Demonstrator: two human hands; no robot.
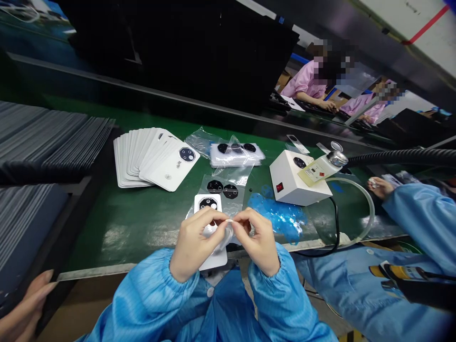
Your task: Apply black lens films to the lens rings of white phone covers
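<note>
At the front of the table my left hand point(199, 240) and my right hand point(256, 237) meet, thumbs and forefingers pinched on a small white piece point(230, 220), too small to name. A white phone back cover point(215, 259) with a black round camera panel point(208, 203) lies beneath my left hand, partly hidden by it. Just beyond, a clear film sheet point(237, 205) carries two black camera discs point(230, 191). Peeled blue films point(276, 211) are heaped to the right of my hands.
Fanned white phone covers point(167, 164) lie at the back left, near racked grey panels point(46, 137). A stack of clear sheets point(237, 156) sits behind. A white box point(299, 180) supports a yellowish pump bottle point(322, 167). Other people's hands show at left point(32, 304) and right point(380, 188).
</note>
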